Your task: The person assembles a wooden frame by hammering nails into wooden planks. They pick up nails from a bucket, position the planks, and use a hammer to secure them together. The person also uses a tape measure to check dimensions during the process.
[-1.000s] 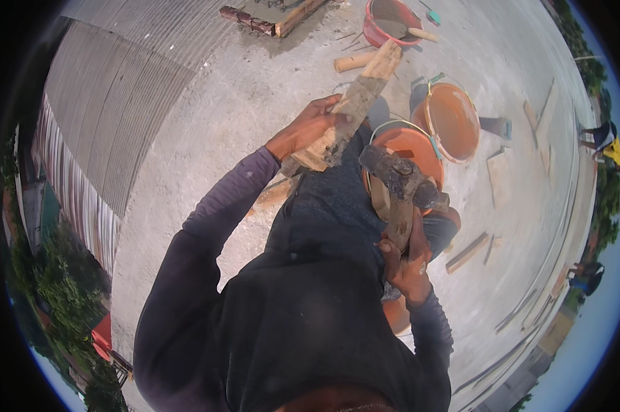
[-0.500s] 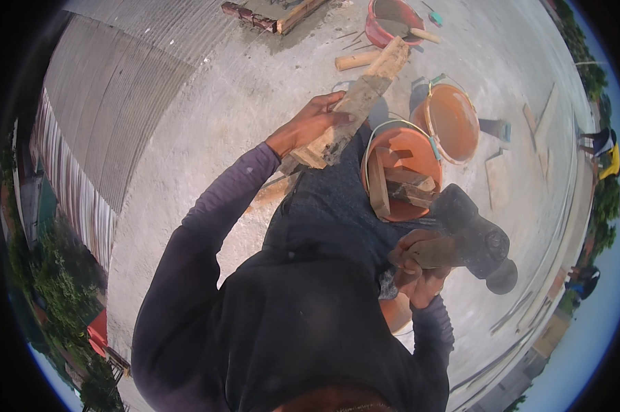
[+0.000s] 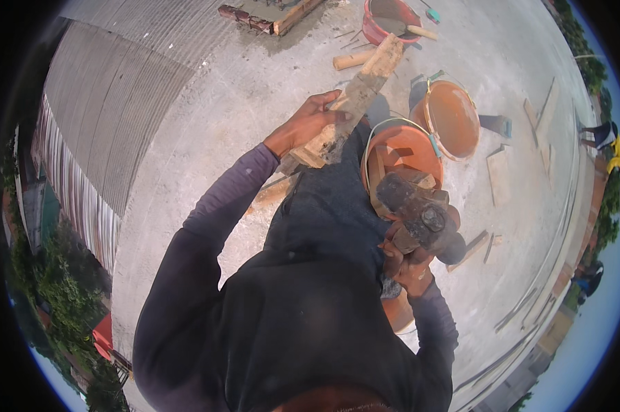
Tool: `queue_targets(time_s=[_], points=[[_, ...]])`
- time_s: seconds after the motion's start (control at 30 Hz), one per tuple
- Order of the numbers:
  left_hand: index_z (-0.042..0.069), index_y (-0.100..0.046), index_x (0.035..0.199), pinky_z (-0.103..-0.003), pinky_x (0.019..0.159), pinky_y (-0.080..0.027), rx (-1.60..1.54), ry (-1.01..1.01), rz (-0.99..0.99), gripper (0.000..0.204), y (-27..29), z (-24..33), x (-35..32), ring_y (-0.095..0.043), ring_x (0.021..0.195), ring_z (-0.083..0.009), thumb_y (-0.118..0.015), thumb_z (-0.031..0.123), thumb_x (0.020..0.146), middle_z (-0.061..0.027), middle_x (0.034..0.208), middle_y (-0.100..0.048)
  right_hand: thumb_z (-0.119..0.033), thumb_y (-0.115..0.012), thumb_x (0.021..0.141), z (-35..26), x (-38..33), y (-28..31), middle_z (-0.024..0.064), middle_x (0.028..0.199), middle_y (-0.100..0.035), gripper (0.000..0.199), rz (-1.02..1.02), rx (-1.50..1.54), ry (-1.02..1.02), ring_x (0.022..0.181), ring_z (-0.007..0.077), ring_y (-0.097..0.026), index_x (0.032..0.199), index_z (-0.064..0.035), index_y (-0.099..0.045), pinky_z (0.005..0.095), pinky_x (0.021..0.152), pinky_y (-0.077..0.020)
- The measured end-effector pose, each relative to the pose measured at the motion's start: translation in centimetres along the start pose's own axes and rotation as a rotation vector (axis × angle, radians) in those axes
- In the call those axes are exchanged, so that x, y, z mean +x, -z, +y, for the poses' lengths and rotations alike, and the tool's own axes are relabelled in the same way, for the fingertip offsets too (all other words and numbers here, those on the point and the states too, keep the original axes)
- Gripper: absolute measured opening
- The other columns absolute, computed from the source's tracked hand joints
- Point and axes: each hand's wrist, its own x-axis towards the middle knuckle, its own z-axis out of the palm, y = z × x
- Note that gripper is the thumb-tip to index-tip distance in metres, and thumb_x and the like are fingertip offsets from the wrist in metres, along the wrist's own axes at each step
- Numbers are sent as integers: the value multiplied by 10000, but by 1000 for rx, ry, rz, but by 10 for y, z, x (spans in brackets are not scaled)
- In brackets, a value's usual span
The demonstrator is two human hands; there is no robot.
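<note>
My left hand (image 3: pixel 308 122) grips a long, weathered wooden plank (image 3: pixel 354 96) near its lower end; the plank slants up and away over the concrete. My right hand (image 3: pixel 407 262) is closed on the handle of a hammer (image 3: pixel 419 214), whose dark, rusty head is raised close to the camera, above an orange bucket (image 3: pixel 392 147). The hammer head hides part of that bucket. My dark long sleeves and dark top fill the lower middle of the view.
A second orange bucket (image 3: pixel 454 118) stands beyond the first. A red basin (image 3: pixel 385 19) with a trowel sits at the top. Short boards (image 3: pixel 500 175) and long slats (image 3: pixel 529 309) lie to the right. Corrugated metal roofing (image 3: pixel 111 117) lies at left. A person (image 3: pixel 603 137) stands far right.
The hammer swung out to the right and lower half a second ago, and has now come back up over the near orange bucket. My left hand keeps the plank steady.
</note>
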Motion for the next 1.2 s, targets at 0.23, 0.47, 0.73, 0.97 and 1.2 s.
queue_targets(time_s=[0.23, 0.47, 0.73, 0.97, 1.2], points=[[-109, -357, 1545, -318, 1065, -467, -6, 60, -12, 775, 2, 0, 5, -596, 1252, -232, -717, 211, 938, -218, 1413, -585, -159, -736, 904, 4, 10, 5, 188, 966, -673, 454, 84, -389, 43, 827, 305, -709, 1277, 24, -551, 370, 697, -585], [-115, -378, 1529, -323, 1021, -483, 2, 5, -27, 754, 0, 4, 4, -625, 1193, -229, -698, 222, 934, -199, 1361, -618, -209, -753, 948, 14, 14, -5, 218, 961, -682, 657, -159, -543, 45, 791, 347, -703, 1419, 85, -403, 429, 696, -567], [-138, -333, 1540, -289, 922, -533, -16, 4, -15, 804, 1, -5, 5, -677, 1078, -197, -708, 217, 924, -225, 1279, -653, -195, -708, 978, 4, -7, 15, 290, 990, -666, 633, 135, 332, -26, 763, 411, -692, 1425, 142, -411, 467, 679, -575], [-136, -333, 1541, -311, 937, -529, -38, -98, -25, 827, 3, 8, 20, -665, 1094, -198, -725, 236, 914, -222, 1324, -627, -182, -705, 976, 43, 17, -15, 284, 1001, -699, 637, -39, -507, 56, 758, 323, -708, 1450, 107, -392, 407, 674, -597], [-87, -444, 1491, -295, 881, -544, -40, 56, -34, 654, -3, 2, 4, -680, 992, -178, -690, 171, 942, -151, 1206, -678, -218, -708, 978, 6, -12, 1, 167, 889, -670, 412, 334, 101, 3, 736, 266, -709, 1215, 62, -520, 359, 666, -585]])
